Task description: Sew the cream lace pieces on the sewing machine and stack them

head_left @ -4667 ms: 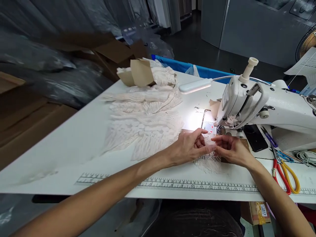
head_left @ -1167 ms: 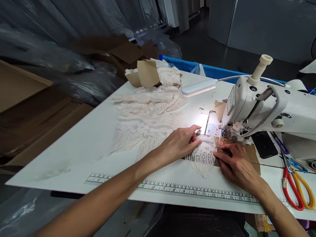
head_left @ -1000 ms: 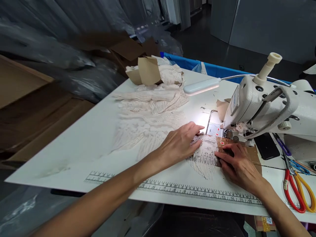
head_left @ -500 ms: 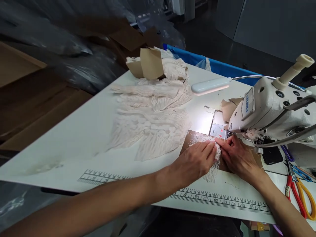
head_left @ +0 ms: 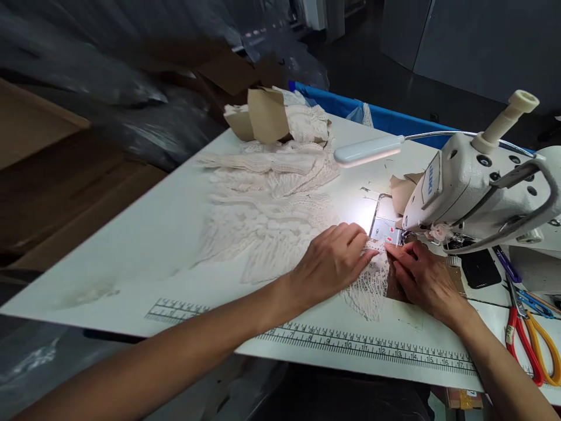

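A piece of white lace fabric [head_left: 367,290] lies at the front of the sewing machine [head_left: 471,184], beside its needle plate [head_left: 383,230]. My left hand [head_left: 333,257] has its fingers closed over the lace's upper left edge, the thumb pointing right along it. My right hand [head_left: 423,278] rests just below the presser foot, fingers bent, with the index fingertip pressing the lace's right edge. Brown card [head_left: 398,286] shows under that hand. To the left, gathered white lace pieces [head_left: 280,216] are spread across the table. The left fingertips are partly hidden.
A slim lamp [head_left: 368,152] lights the needle area. Red-handled scissors [head_left: 521,333], yellow-handled scissors [head_left: 543,345] and a black phone-like object [head_left: 480,270] lie at the right. A ruler strip [head_left: 350,345] runs along the front edge. Cardboard boxes [head_left: 52,193] stand at the left.
My left hand has shifted left and slightly up, its thumb now apart from the right index finger. More of the lace is uncovered between the hands. My right hand stays nearly in place.
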`<state>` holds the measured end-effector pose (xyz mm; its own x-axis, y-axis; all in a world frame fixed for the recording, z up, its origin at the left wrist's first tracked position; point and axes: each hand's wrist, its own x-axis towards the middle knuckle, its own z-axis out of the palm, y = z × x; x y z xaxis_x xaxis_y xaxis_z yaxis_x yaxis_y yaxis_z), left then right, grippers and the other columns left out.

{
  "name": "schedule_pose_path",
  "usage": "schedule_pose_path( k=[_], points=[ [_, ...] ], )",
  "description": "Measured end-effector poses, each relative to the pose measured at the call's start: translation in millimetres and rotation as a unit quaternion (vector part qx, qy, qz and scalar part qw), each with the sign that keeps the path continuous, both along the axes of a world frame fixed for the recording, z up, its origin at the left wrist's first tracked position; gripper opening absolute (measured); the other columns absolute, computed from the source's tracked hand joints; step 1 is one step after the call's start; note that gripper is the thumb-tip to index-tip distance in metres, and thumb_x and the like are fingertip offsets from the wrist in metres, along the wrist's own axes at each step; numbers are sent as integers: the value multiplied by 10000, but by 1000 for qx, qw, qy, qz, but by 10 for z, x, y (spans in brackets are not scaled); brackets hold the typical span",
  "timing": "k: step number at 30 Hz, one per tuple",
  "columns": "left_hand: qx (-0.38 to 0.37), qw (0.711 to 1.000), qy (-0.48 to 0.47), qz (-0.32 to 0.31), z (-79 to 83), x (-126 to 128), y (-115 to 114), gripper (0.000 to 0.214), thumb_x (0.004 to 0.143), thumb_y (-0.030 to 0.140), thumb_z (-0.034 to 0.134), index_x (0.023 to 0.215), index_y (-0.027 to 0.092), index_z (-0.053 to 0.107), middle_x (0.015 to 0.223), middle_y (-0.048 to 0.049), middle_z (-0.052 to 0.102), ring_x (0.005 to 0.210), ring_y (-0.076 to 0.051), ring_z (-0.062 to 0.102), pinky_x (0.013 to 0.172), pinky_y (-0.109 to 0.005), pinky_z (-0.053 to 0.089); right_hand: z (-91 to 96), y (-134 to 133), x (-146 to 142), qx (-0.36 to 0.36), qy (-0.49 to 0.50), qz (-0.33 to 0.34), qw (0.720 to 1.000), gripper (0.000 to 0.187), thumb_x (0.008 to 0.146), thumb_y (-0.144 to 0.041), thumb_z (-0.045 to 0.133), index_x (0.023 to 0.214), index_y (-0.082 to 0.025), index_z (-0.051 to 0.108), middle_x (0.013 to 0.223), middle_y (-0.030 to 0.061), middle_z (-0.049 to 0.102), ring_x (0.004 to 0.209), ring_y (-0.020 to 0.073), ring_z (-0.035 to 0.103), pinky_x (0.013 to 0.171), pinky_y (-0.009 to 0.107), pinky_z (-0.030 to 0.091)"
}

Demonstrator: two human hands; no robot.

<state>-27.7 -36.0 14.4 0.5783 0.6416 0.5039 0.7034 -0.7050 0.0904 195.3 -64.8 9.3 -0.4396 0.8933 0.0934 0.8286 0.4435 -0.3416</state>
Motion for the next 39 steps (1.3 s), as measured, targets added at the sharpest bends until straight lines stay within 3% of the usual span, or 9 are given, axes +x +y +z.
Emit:
schedule_pose_path(
  k=[4,8,13,16,18,22,29,32,39],
  points=[
    [-104,993,-34,-51,-65,-39,136,302,1026,325,425,810,147,538,821,-56,578,717,-165,522,587,-265,429,-27,0,5,-15,86,-47,995,398,960,-337,430,1306,-257,609,1025,89,656,866,222,644,779,373,548],
    [-125,985,-37,-112,-55,-22,149,266,1030,279,387,828,159,513,881,-71,598,768,-178,548,673,-316,465,-13,3,-20,-76,210,-86,971,409,906,-453,533,1225,-234,665,994,79,690,903,224,648,827,385,544],
    [-223,948,-98,-204,19,9,103,174,1007,250,424,883,163,510,792,-27,635,708,-144,610,675,-299,499,5,-8,-61,-245,361,-94,895,692,763,-548,698,1325,-156,604,1003,100,697,888,204,665,815,367,566],
    [-266,936,-135,-186,49,19,83,92,957,242,482,942,157,513,808,-26,651,709,-139,635,648,-282,515,-40,-14,-99,-268,437,-96,853,574,774,-466,712,1266,-180,647,946,74,709,857,179,671,814,357,572],
    [-270,938,-137,-168,48,24,78,190,918,250,524,1073,142,501,884,-47,676,708,-142,647,633,-287,525,-72,-18,-128,-247,473,-92,841,490,785,-419,712,1222,-203,670,922,58,715,851,171,676,832,362,573],
    [-242,941,-155,-179,1,40,90,467,876,318,630,1256,133,432,984,-81,709,808,-179,701,693,-328,564,-102,-34,-169,-208,489,-82,843,461,790,-408,716,1211,-227,668,897,42,726,843,172,681,854,385,571],
    [-263,917,-229,-195,-19,63,90,323,948,307,581,1203,129,492,795,-35,747,710,-140,717,655,-264,579,-100,-50,-143,-177,473,-61,861,488,822,-419,690,1264,-223,626,885,33,706,789,149,656,756,342,559],
    [-281,913,-231,-184,0,55,78,345,944,322,594,1208,123,496,778,-38,753,694,-141,719,645,-258,582,-104,-45,-110,-203,471,-73,856,588,798,-431,708,1327,-210,578,921,37,693,816,149,656,792,345,554],
    [-274,908,-242,-203,2,80,65,364,951,294,581,1252,119,473,807,-45,753,703,-137,721,639,-262,595,-94,-41,-127,-203,489,-81,845,517,805,-423,699,1268,-212,612,870,16,687,769,132,645,754,314,557]
  ],
)
